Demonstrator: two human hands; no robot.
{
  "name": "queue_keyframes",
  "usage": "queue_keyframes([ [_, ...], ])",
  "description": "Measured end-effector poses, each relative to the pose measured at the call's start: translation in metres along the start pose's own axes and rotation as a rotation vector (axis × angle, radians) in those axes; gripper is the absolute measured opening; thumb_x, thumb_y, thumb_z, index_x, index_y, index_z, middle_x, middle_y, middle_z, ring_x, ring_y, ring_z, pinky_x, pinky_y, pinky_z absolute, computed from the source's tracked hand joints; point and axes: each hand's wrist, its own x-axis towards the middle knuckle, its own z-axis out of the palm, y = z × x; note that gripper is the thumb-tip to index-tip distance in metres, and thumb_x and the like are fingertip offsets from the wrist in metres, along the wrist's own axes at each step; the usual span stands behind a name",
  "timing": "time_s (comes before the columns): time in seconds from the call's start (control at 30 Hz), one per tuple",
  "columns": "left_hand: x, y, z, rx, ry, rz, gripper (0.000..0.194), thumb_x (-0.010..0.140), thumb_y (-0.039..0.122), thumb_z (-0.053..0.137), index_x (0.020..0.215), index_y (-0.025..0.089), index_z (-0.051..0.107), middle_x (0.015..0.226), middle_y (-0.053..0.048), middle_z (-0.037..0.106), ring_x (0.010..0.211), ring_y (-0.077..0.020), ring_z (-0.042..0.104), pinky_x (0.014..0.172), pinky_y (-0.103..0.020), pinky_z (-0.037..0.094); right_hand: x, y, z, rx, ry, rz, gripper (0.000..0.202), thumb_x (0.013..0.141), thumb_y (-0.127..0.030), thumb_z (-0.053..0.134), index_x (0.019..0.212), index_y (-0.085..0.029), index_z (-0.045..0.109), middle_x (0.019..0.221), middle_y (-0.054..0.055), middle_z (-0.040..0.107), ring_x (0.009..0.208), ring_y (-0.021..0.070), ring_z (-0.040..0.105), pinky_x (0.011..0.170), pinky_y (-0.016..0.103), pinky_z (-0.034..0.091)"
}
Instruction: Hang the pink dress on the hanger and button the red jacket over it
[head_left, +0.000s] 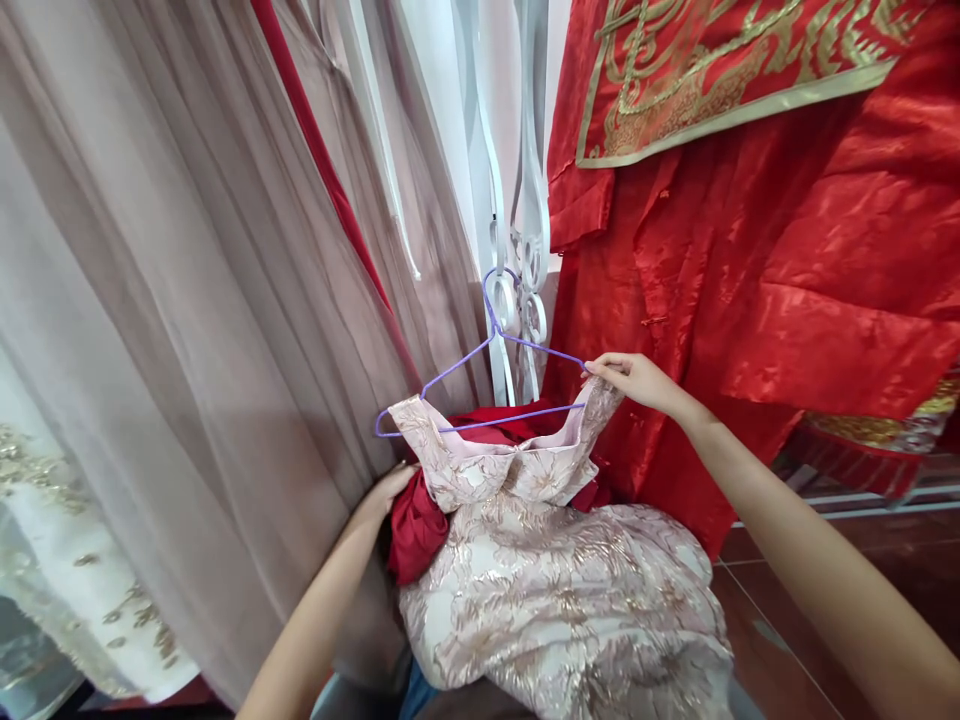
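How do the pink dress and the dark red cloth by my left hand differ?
The pink dress is pale with shiny floral patterning; the red cloth looks dark and plain. The dress is mostly in front; the red cloth bunches partly behind it. Both show folds.

- The dress [570,580] was pale pink, patterned in metallic gold.
- The hanger [459,362] was purple.
- The bundled cloth [418,530] was deep red.
- The curtain [187,300] was greyish pink.
- The bordered panel [697,85] was red with gold motifs.
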Motion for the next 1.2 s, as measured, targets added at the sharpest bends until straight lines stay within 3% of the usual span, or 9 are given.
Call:
queue_keyframes([
  [0.07, 0.002, 0.005, -0.008, -0.005, 0.019, -0.037, 0.029, 0.054, 0.032, 0.077, 0.074, 0.016, 0.064, 0.069, -0.009, 0.071, 0.076, -0.0277, 0.069, 0.071, -0.042, 0.054, -0.005, 0.004, -0.006, -0.007, 0.045, -0.029, 0.050, 0.074, -0.064, 0.058, 0.088, -0.017, 0.066, 0.089, 0.009, 0.072, 0.082, 0.0219, 0.067, 0.076, 0.032, 0.052],
  [0.17, 0.002, 0.033, -0.030, -0.033, 0.109, 0.008, 0.029, 0.061, 0.037, 0.069, 0.079, 0.015, 0.064, 0.076, -0.007, 0.072, 0.083, -0.0238, 0.068, 0.078, -0.037, 0.053, -0.013, 0.007, -0.013, 0.014, 0.095, -0.051, 0.051, 0.069, -0.065, 0.062, 0.090, -0.018, 0.065, 0.092, 0.008, 0.071, 0.084, 0.0217, 0.067, 0.081, 0.035, 0.052],
  [0.27, -0.005, 0.072, -0.038, 0.026, 0.081, 0.313, 0.042, 0.077, 0.046, 0.051, 0.100, 0.015, 0.066, 0.110, -0.010, 0.069, 0.108, -0.0223, 0.061, 0.092, -0.034, 0.047, -0.019, 0.005, -0.015, 0.037, 0.115, -0.050, 0.053, 0.066, -0.066, 0.064, 0.091, -0.019, 0.065, 0.092, 0.009, 0.071, 0.084, 0.0221, 0.067, 0.083, 0.038, 0.052],
  [0.4, -0.016, 0.100, -0.020, 0.538, 0.036, 0.616, 0.042, 0.079, 0.047, 0.057, 0.110, 0.020, 0.067, 0.115, -0.007, 0.067, 0.108, -0.0234, 0.059, 0.097, -0.033, 0.043, -0.025, 0.001, -0.010, 0.051, 0.136, -0.064, 0.050, 0.066, -0.064, 0.065, 0.088, -0.019, 0.066, 0.089, 0.009, 0.072, 0.083, 0.0232, 0.067, 0.082, 0.039, 0.053],
  [0.5, -0.012, 0.097, -0.006, 0.697, 0.105, 0.731, 0.036, 0.078, 0.044, 0.060, 0.105, 0.022, 0.069, 0.107, -0.006, 0.071, 0.094, -0.0228, 0.065, 0.090, -0.033, 0.047, -0.028, 0.000, -0.005, 0.044, 0.180, -0.103, 0.044, 0.070, -0.060, 0.064, 0.086, -0.019, 0.066, 0.089, 0.009, 0.072, 0.084, 0.0236, 0.067, 0.083, 0.039, 0.052],
  [0.6, 0.000, 0.088, -0.002, 0.647, 0.148, 0.785, 0.033, 0.083, 0.043, 0.053, 0.098, 0.021, 0.071, 0.106, -0.006, 0.071, 0.096, -0.0229, 0.065, 0.092, -0.034, 0.047, -0.030, -0.001, -0.003, 0.056, 0.231, -0.124, 0.041, 0.072, -0.058, 0.063, 0.085, -0.019, 0.066, 0.088, 0.009, 0.071, 0.085, 0.0239, 0.066, 0.082, 0.038, 0.051],
  [0.83, 0.017, 0.098, -0.005, 0.639, 0.176, 0.674, 0.037, 0.083, 0.046, 0.051, 0.092, 0.016, 0.071, 0.095, -0.006, 0.074, 0.088, -0.0232, 0.066, 0.080, -0.029, 0.049, -0.030, -0.016, -0.011, -0.018, 0.110, -0.100, 0.038, 0.072, -0.056, 0.063, 0.079, -0.019, 0.066, 0.079, 0.007, 0.071, 0.076, 0.0230, 0.067, 0.073, 0.034, 0.053],
  [1.03, 0.018, 0.098, -0.001, 0.615, 0.219, 0.693, 0.036, 0.083, 0.045, 0.051, 0.091, 0.016, 0.071, 0.092, -0.006, 0.074, 0.087, -0.0222, 0.066, 0.078, -0.028, 0.049, -0.039, -0.020, -0.006, -0.306, 0.264, -0.191, 0.024, 0.085, -0.041, 0.052, 0.088, -0.022, 0.067, 0.084, 0.004, 0.072, 0.078, 0.0210, 0.068, 0.077, 0.034, 0.055],
  [1.2, 0.018, 0.079, -0.015, 0.314, 0.262, 0.641, 0.041, 0.078, 0.051, 0.057, 0.090, 0.014, 0.072, 0.094, -0.009, 0.074, 0.088, -0.0216, 0.067, 0.079, -0.029, 0.052, -0.035, 0.002, -0.009, -0.271, 0.387, -0.219, 0.027, 0.084, -0.046, 0.052, 0.084, -0.022, 0.063, 0.080, 0.005, 0.072, 0.075, 0.0221, 0.069, 0.069, 0.034, 0.057],
])
